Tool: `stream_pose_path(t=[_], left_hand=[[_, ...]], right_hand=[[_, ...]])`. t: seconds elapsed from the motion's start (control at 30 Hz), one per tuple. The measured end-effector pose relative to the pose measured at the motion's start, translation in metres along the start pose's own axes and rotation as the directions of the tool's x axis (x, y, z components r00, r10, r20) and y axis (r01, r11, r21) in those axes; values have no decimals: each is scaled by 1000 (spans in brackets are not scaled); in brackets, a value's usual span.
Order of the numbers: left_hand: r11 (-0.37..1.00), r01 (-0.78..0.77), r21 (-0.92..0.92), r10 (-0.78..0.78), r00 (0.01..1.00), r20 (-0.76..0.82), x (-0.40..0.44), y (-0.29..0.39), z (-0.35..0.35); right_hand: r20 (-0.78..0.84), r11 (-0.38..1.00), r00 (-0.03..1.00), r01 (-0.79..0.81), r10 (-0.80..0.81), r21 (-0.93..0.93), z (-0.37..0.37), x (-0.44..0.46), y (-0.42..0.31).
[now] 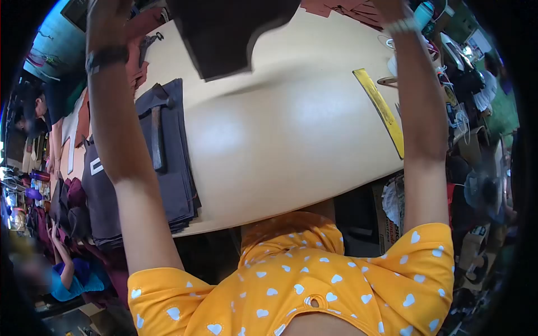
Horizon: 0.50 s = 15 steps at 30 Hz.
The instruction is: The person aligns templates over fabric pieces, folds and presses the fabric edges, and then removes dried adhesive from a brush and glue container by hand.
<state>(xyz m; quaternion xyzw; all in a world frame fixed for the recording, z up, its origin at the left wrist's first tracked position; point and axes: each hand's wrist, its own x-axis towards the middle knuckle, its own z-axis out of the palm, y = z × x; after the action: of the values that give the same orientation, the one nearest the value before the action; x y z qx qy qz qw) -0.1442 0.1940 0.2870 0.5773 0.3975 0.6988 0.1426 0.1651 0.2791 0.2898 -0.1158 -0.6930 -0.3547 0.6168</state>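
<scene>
A dark cut fabric piece (235, 33) hangs above the far part of the table, casting a shadow on it, and runs off the top edge. My left hand (109, 22), above a dark wristband, is left of this piece; its fingers are cut off by the frame. My right hand (390, 10), above a pale bracelet, is at the top right, its fingers also out of sight. Whether either hand grips the fabric cannot be seen. Beside my left forearm, a hammer (157, 134) lies on a stack of dark fabric pieces (176, 190).
A yellow ruler (381, 115) lies near my right forearm on the pale table (280, 162). Reddish-brown fabric (137, 61) is at the far left, with more reddish fabric (353, 8) at the far edge. Another person (70, 274) in blue is at lower left.
</scene>
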Motion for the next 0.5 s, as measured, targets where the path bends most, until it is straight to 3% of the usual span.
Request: stream_pose_path(t=[0.03,0.1,0.13,0.2,0.23,0.3,0.47,0.5], left_hand=[[998,-13,54,12,1000,26,-17,-8,-6],[985,-43,165,30,997,77,-66,-20,-24],[973,-58,222,35,994,104,-93,-26,-33],[956,159,245,-187,978,96,-151,-37,-33],[902,382,203,-402,913,70,-180,-46,-22],[912,353,209,-405,852,331,-226,-83,-25],[738,620,268,-675,671,306,-297,-82,-25],[762,572,303,-647,692,319,-305,-75,-25]], right_hand=[[87,974,986,152,-139,-165,-25,-4,-12],[234,944,958,222,-164,-244,-65,-29,-37],[282,976,957,125,-70,-180,-79,-56,-51],[429,998,902,-37,52,-44,-97,-114,-74],[519,995,852,-101,73,26,-103,-140,-84],[673,982,737,-168,63,92,-118,-182,-104],[814,920,569,-369,113,131,-152,-220,-143],[834,905,538,-406,122,130,-159,-221,-149]])
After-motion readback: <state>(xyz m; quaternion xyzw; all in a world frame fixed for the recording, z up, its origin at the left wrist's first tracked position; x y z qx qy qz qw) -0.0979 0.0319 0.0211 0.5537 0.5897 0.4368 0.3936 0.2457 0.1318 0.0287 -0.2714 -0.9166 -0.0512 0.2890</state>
